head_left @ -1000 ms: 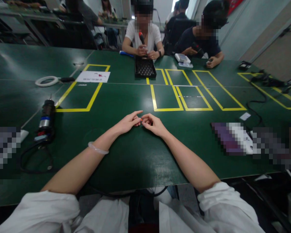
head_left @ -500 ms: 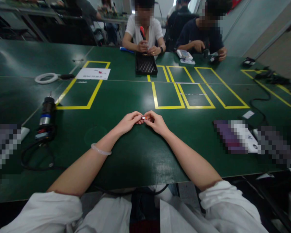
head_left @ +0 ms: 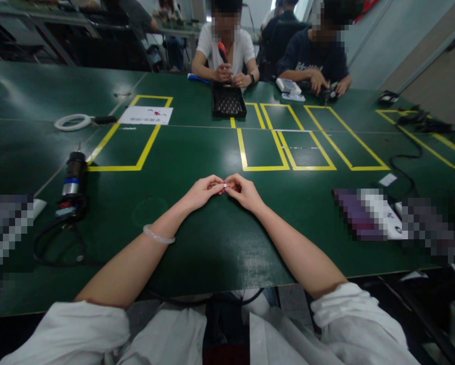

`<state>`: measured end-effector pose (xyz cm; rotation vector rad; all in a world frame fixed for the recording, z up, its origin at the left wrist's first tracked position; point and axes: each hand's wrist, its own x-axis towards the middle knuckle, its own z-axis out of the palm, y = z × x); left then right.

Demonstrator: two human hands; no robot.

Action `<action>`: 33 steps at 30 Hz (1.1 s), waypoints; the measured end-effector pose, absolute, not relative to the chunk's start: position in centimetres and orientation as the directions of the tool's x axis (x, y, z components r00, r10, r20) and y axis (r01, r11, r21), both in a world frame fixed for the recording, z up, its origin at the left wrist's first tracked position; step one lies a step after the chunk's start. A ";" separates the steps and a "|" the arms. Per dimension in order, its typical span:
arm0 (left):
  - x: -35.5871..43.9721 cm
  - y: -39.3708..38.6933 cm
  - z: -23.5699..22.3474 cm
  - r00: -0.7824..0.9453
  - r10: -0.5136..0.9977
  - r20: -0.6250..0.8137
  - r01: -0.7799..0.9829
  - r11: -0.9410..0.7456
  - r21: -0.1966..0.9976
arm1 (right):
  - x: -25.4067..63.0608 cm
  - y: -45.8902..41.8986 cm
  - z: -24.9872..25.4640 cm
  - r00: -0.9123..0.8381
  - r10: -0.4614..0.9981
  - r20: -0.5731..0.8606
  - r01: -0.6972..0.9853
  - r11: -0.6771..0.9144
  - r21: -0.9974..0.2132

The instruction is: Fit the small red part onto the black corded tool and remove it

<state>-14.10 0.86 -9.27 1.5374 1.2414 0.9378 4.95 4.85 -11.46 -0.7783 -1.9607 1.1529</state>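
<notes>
Over the middle of the green table (head_left: 212,243), my left hand (head_left: 206,190) and my right hand (head_left: 244,191) meet at the fingertips. Pinched between them is a tiny white and orange piece (head_left: 226,186), too small to make out its kind. Thumbs and index fingers of both hands close on it, and the other fingers are curled and partly hidden. A pale bangle (head_left: 159,235) circles my left wrist.
On the left lies an electric screwdriver (head_left: 71,182) with a black cable, near a coiled white cable (head_left: 73,122). A paper sheet (head_left: 146,115) lies beyond. Opposite, a co-worker works over a black tray (head_left: 228,104); another handles a dark device. A purple item (head_left: 351,213) is at right.
My hands stay together, with the small piece shifted slightly between the fingertips. Across the table, the co-worker on the right has lowered their hands and the dark device toward the table.
</notes>
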 end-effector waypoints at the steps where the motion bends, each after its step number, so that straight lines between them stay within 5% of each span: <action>1: -14.1 0.8 -9.3 0.201 0.979 0.015 0.285 -0.073 0.956 | 4.9 4.8 -11.4 -0.555 0.785 0.274 0.135 0.410 -0.902; 33: -14.3 0.8 -10.0 0.148 0.988 0.046 0.246 -0.082 0.966 | 4.8 5.1 -11.5 -0.533 0.797 0.283 0.164 0.426 -0.890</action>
